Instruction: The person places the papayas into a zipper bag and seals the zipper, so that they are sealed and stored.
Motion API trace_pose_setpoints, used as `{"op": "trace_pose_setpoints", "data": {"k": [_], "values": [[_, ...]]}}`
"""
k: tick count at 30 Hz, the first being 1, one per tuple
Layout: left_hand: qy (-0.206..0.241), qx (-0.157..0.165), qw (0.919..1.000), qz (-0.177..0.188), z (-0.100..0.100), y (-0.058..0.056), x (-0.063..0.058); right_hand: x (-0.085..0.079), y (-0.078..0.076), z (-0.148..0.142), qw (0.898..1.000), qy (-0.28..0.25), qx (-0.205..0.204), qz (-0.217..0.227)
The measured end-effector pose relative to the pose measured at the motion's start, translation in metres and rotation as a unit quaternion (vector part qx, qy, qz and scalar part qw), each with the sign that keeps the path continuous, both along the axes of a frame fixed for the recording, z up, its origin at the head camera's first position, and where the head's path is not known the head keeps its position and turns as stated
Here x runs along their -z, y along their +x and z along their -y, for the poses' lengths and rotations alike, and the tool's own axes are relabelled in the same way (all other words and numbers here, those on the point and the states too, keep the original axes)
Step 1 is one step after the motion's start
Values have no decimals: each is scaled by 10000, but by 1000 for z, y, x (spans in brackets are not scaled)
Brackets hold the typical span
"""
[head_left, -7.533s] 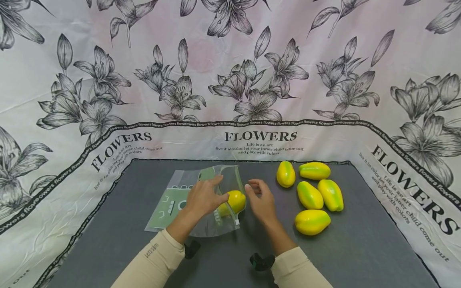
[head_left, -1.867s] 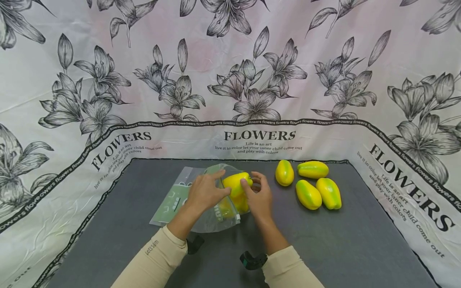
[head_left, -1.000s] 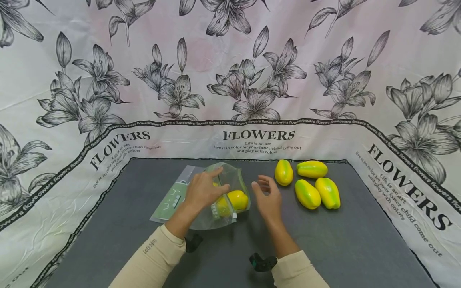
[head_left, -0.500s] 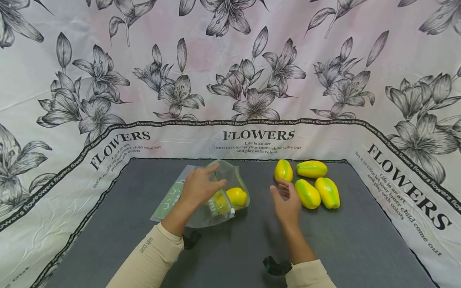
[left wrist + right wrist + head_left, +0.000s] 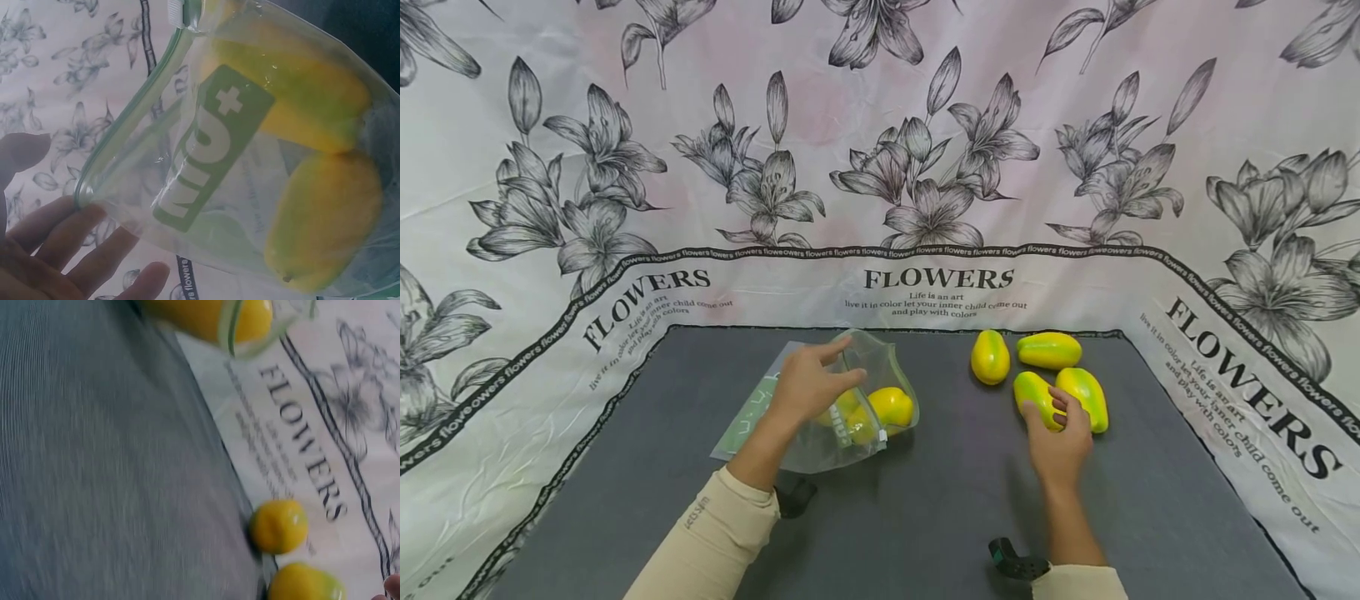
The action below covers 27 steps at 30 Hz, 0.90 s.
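A clear zip bag (image 5: 827, 458) with a green printed label (image 5: 212, 150) stands propped at mid-table, its mouth facing right and a white slider (image 5: 882, 437) on the rim. Yellow-green papayas lie inside; the left wrist view shows an upper papaya (image 5: 312, 94) and a lower papaya (image 5: 328, 219) through the plastic. My left hand (image 5: 808, 383) is at the bag's mouth, thumb spread and fingers extended against the rim. My right hand (image 5: 1062, 442) reaches over a papaya (image 5: 1032, 390), thumb at its left and fingers over its right side. In the right wrist view only fingertips (image 5: 392, 586) show.
Beside that papaya lies another papaya (image 5: 1086, 398); behind are a sideways papaya (image 5: 1049, 350) and an upright papaya (image 5: 990, 358). The dark grey table (image 5: 947, 517) ends at a white flower-printed cloth (image 5: 760, 292) at the back and sides.
A front papaya has left the right-hand group; my right hand held one at the bag's mouth, then withdrew without it and moved right to the remaining group. My left hand stayed at the bag.
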<state>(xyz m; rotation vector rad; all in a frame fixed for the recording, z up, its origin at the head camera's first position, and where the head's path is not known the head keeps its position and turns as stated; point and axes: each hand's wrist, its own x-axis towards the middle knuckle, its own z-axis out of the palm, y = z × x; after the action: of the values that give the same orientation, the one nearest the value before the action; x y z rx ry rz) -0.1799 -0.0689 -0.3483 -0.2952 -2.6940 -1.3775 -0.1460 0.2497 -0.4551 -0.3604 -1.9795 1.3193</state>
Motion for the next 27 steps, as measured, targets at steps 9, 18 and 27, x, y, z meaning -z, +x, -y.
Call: {"op": "trace_pose_setpoints", "data": {"k": [9,18,27], "values": [[242,99,9996,86,7,-1,3,11,3,-22,9952,-68,467,853],[435,160,9989,46,12,-2,5,24,1,-31,9888,-69,491,1411],[651,407,9967,-271,18,-4,11,35,-1,-36,9812,-107,310,1899]]}}
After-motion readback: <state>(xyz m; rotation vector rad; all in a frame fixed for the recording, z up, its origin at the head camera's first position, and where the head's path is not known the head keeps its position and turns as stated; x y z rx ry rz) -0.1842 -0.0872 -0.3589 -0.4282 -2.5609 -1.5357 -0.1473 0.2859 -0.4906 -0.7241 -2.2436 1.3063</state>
